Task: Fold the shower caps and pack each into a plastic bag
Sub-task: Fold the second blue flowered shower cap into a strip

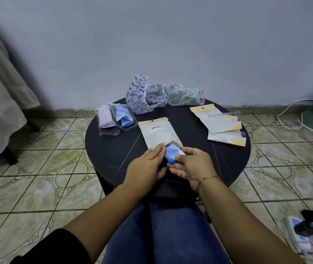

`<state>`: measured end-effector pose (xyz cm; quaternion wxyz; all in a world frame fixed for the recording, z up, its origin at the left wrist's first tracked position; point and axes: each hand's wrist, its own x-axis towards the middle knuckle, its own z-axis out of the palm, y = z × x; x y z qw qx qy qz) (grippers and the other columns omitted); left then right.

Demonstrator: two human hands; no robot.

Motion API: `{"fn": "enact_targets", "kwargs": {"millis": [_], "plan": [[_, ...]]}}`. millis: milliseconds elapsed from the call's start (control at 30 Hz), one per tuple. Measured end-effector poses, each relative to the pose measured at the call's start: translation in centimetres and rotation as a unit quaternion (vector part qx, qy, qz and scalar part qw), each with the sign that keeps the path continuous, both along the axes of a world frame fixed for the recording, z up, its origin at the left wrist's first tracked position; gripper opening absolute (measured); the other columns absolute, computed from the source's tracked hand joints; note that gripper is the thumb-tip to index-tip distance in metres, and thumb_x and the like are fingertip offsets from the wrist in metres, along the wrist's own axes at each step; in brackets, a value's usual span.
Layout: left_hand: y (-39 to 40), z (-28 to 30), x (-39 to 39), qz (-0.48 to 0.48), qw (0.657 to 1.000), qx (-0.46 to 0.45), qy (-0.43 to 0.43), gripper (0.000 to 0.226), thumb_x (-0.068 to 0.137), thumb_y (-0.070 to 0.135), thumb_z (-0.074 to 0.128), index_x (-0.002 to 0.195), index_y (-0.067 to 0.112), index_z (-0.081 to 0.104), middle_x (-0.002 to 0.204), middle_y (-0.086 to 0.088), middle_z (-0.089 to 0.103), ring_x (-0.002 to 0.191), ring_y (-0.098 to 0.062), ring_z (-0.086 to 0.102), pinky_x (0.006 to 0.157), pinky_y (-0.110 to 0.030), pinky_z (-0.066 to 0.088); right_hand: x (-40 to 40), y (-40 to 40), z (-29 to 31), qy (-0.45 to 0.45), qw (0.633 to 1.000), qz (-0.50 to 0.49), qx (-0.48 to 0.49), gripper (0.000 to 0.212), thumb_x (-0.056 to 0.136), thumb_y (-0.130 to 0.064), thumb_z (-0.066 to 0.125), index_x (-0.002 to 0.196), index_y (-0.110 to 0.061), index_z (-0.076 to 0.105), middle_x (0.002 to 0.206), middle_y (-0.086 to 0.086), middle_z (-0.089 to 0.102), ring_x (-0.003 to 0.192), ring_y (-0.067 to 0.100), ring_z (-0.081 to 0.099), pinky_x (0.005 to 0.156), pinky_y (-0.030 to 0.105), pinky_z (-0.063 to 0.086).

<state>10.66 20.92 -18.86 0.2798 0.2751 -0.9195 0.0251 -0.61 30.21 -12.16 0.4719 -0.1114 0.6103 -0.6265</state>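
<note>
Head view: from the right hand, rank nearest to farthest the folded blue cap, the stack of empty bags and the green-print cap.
From the right hand:
1. Folded blue cap, held at the fingers, half inside the bag's mouth.
2. Stack of empty bags, on the table's right side.
3. Green-print cap, unfolded at the table's far edge by the wall.

Two packed bags lie at the upper left of the table, one pink [105, 119] and one blue [123, 118]. Two loose shower caps sit at the top centre, one purple-flowered [142, 94], one green-flowered [185, 94]. One folded blue cap [172, 152] sits at the mouth of one plastic bag [158, 133] at centre, and a stack of empty bags [223, 124], number unclear, lies right.
</note>
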Motion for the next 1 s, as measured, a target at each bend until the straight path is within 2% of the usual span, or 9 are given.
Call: {"fn": "enact_targets", "kwargs": {"millis": [133, 233, 333, 400, 467, 567, 700, 867, 1000], "plan": [[0.1, -0.1, -0.1, -0.006, 1.0, -0.014, 0.003, 0.058, 0.073, 0.04, 0.042, 0.119, 0.014, 0.065, 0.127, 0.003, 0.062, 0.096, -0.019, 0.069, 0.05, -0.022, 0.055, 0.2, -1.7, -1.1, 0.098, 0.994, -0.049, 0.006, 0.033, 0.088, 0.006, 0.054, 0.115, -0.012, 0.055, 0.108, 0.019, 0.064, 0.076, 0.03, 0.07, 0.056, 0.031, 0.059], [0.1, 0.0, 0.0, 0.0, 1.0, -0.025, -0.001, 0.057, 0.073, 0.04, 0.042, 0.116, 0.013, 0.067, 0.125, 0.004, 0.063, 0.094, -0.017, 0.07, 0.048, -0.019, 0.052, 0.7, -2.7, -2.0, 0.14, 0.987, -0.083, 0.006, 0.023, 0.088, 0.005, 0.053, 0.093, -0.017, 0.059, 0.1, 0.013, 0.064, 0.078, 0.031, 0.07, 0.064, 0.036, 0.059], [0.2, 0.1, 0.0, -0.004, 1.0, -0.023, 0.005, 0.055, 0.074, 0.039, 0.044, 0.117, 0.014, 0.067, 0.126, 0.005, 0.063, 0.093, -0.015, 0.069, 0.046, -0.017, 0.05, 1.7, -3.2, -2.3, 0.191, 0.974, -0.12, 0.003, 0.029, 0.087, 0.002, 0.053, 0.072, -0.022, 0.056, 0.087, 0.008, 0.065, 0.082, 0.031, 0.068, 0.072, 0.043, 0.058], [0.1, -0.1, 0.0, -0.014, 1.0, -0.02, 0.014, 0.052, 0.073, 0.036, 0.058, 0.12, 0.015, 0.065, 0.127, 0.005, 0.062, 0.094, -0.015, 0.069, 0.047, -0.017, 0.049, 2.2, -3.4, -2.5, 0.193, 0.974, -0.117, -0.005, 0.032, 0.087, 0.0, 0.053, 0.069, -0.025, 0.058, 0.09, 0.007, 0.067, 0.088, 0.028, 0.067, 0.082, 0.043, 0.056], [0.2, -0.2, 0.1, -0.025, 0.999, -0.005, 0.022, 0.059, 0.065, 0.031, 0.076, 0.121, 0.015, 0.065, 0.129, 0.005, 0.061, 0.092, -0.016, 0.069, 0.049, -0.017, 0.049, 2.7, -3.6, -2.4, 0.151, 0.984, -0.091, -0.016, 0.034, 0.089, 0.0, 0.05, 0.069, -0.025, 0.062, 0.094, 0.01, 0.069, 0.09, 0.025, 0.066, 0.084, 0.037, 0.055], [0.2, -0.2, 0.1, -0.02, 0.999, 0.014, 0.031, 0.065, 0.06, 0.028, 0.083, 0.121, 0.017, 0.065, 0.129, 0.008, 0.06, 0.092, -0.013, 0.068, 0.052, -0.016, 0.049, 2.6, -4.2, -2.1, 0.023, 0.993, -0.082, -0.077, 0.026, 0.09, -0.004, 0.044, 0.074, -0.013, 0.062, 0.077, 0.007, 0.065, 0.076, 0.021, 0.063, 0.066, 0.029, 0.052], [0.1, -0.5, 0.1, -0.042, 0.998, 0.021, 0.047, 0.051, 0.076, 0.035, 0.057, 0.123, 0.019, 0.063, 0.13, 0.008, 0.06, 0.1, -0.015, 0.067, 0.058, -0.022, 0.054, 2.4, -4.4, -1.2, -0.085, 0.989, -0.064, -0.099, 0.021, 0.092, -0.014, 0.046, 0.105, -0.001, 0.056, 0.084, 0.012, 0.064, 0.075, 0.025, 0.065, 0.059, 0.03, 0.053], [0.3, -0.5, 0.5, -0.08, 0.993, 0.076, 0.039, 0.046, 0.083, 0.038, 0.046, 0.124, 0.025, 0.063, 0.131, 0.012, 0.058, 0.112, -0.014, 0.062, 0.076, -0.026, 0.056, 2.0, -4.2, -0.2, -0.178, 0.973, -0.139, -0.054, 0.012, 0.094, -0.009, 0.052, 0.091, 0.001, 0.058, 0.075, 0.014, 0.06, 0.062, 0.027, 0.061, 0.048, 0.032, 0.05], [1.2, 0.8, 1.4, -0.099, 0.951, 0.272, 0.112, 0.049, 0.076, 0.033, 0.038, 0.117, 0.028, 0.064, 0.123, 0.02, 0.06, 0.111, 0.003, 0.056, 0.094, -0.014, 0.044, 1.4, -4.5, -1.1, -0.17, 0.961, -0.212, -0.051, 0.03, 0.089, 0.006, 0.046, 0.118, 0.003, 0.051, 0.097, 0.021, 0.063, 0.072, 0.032, 0.064, 0.05, 0.035, 0.053]]}}
